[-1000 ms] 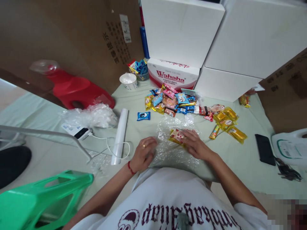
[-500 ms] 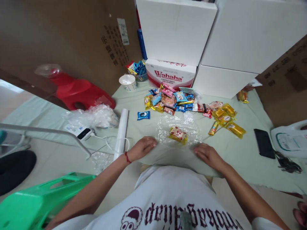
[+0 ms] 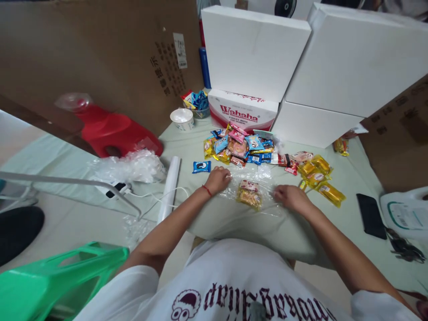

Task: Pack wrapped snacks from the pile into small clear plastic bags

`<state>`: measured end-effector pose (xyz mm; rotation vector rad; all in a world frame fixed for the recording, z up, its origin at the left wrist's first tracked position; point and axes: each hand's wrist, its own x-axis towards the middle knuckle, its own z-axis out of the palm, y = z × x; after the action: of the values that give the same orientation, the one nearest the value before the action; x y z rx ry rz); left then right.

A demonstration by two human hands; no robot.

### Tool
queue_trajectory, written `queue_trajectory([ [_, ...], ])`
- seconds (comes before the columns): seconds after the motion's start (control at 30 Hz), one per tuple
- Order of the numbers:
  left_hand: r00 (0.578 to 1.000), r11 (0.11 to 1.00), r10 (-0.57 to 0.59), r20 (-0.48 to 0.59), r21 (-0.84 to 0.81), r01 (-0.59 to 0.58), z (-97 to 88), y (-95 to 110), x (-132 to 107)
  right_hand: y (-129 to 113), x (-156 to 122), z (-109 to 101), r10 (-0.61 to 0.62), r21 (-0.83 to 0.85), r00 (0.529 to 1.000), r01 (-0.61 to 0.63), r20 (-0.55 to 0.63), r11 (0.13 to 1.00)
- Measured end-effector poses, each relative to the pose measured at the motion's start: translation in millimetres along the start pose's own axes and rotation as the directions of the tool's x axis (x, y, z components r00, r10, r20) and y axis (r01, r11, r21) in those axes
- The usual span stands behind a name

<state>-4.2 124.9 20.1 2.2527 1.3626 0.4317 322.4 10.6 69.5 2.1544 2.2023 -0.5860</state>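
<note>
Your left hand (image 3: 218,179), right hand (image 3: 290,197) | fingers curled, now at clear thin plastic film (image 3: 266,195), grip unclear | both edges within reach, around yellow-wrapped rectangular packet (image 3: 249,196)

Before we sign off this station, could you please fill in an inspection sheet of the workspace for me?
Surface: pale green cloth, slightly wrinkled.
Job's things: wrapped snack lying on clear film.
Clutter: snack pile in front of the Wahaha box; blue packet lying apart; white roll, crumpled plastic and red jug to the left; black flat object to the right.
Hands: left hand and right hand at opposite sides of the film, fingers curled; grip unclear.
Cables: white cable near the roll.
Surroundings: brown cardboard at left; white panels behind; green plastic stool at lower left.
</note>
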Motion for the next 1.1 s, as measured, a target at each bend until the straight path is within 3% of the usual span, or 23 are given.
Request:
queue_trajectory([
  [0.1, 0.968, 0.998, -0.029, -0.249, 0.039, 0.040, -12.1, 4, -13, -19, 26, -21, -0.144, -0.129, 0.979, 0.125, -0.147, 0.984],
  [0.17, 0.900, 0.996, -0.045, -0.433, 0.054, 0.075, -22.0, 15, -27, -38, 51, -25, -0.277, -0.160, 0.953, 0.256, -0.125, 0.953],
  [0.23, 0.870, 0.996, 0.006, -0.492, 0.078, 0.037, -26.8, 32, -42, -55, 78, -22, -0.313, -0.195, 0.949, 0.300, -0.038, 0.934],
  [0.3, 0.913, 0.985, 0.152, -0.380, 0.129, -0.110, -23.6, 53, -57, -68, 100, -16, -0.267, -0.231, 0.962, 0.271, 0.049, 0.934],
  [0.37, 0.939, 0.949, 0.295, -0.175, 0.172, -0.266, -13.8, 72, -68, -74, 114, -14, -0.241, -0.238, 0.964, 0.261, 0.112, 0.935],
  [0.43, 0.943, 0.923, 0.333, -0.010, 0.206, -0.324, -1.8, 84, -74, -75, 117, -18, -0.262, -0.223, 0.953, 0.291, 0.150, 0.931],
  [0.5, 0.954, 0.925, 0.290, 0.071, 0.235, -0.299, 8.6, 89, -75, -75, 108, -27, -0.319, -0.193, 0.934, 0.347, 0.162, 0.918],
  [0.6, 0.969, 0.940, 0.225, 0.102, 0.238, -0.243, 18.3, 87, -75, -78, 74, -34, -0.460, -0.158, 0.878, 0.477, 0.135, 0.864],
  [0.7, 0.974, 0.956, 0.201, 0.105, 0.197, -0.218, 24.8, 82, -77, -82, 33, -18, -0.576, -0.173, 0.810, 0.586, 0.105, 0.792],
  [0.77, 0.975, 0.970, 0.202, 0.089, 0.120, -0.211, 29.6, 77, -82, -82, 12, 1, -0.597, -0.192, 0.798, 0.601, 0.081, 0.776],
  [0.83, 0.982, 0.982, 0.188, 0.036, -0.031, -0.187, 34.2, 69, -88, -82, 0, 21, -0.576, -0.212, 0.817, 0.569, 0.036, 0.794],
  [0.9, 0.993, 0.972, 0.089, -0.077, -0.209, -0.103, 36.4, 58, -95, -81, -3, 38, -0.554, -0.233, 0.833, 0.537, -0.010, 0.811],
  [0.97, 0.961, 0.951, -0.129, -0.244, -0.306, 0.050, 34.4, 45, -99, -81, -3, 51, -0.563, -0.243, 0.825, 0.537, -0.048, 0.808],
  [1.03, 0.853, 0.922, -0.345, -0.390, -0.312, 0.230, 28.8, 33, -96, -82, 0, 59, -0.589, -0.239, 0.805, 0.560, -0.067, 0.793],
  [1.1, 0.766, 0.874, -0.482, -0.426, -0.291, 0.388, 21.6, 27, -87, -83, 3, 62, -0.620, -0.220, 0.782, 0.595, -0.065, 0.773],
])
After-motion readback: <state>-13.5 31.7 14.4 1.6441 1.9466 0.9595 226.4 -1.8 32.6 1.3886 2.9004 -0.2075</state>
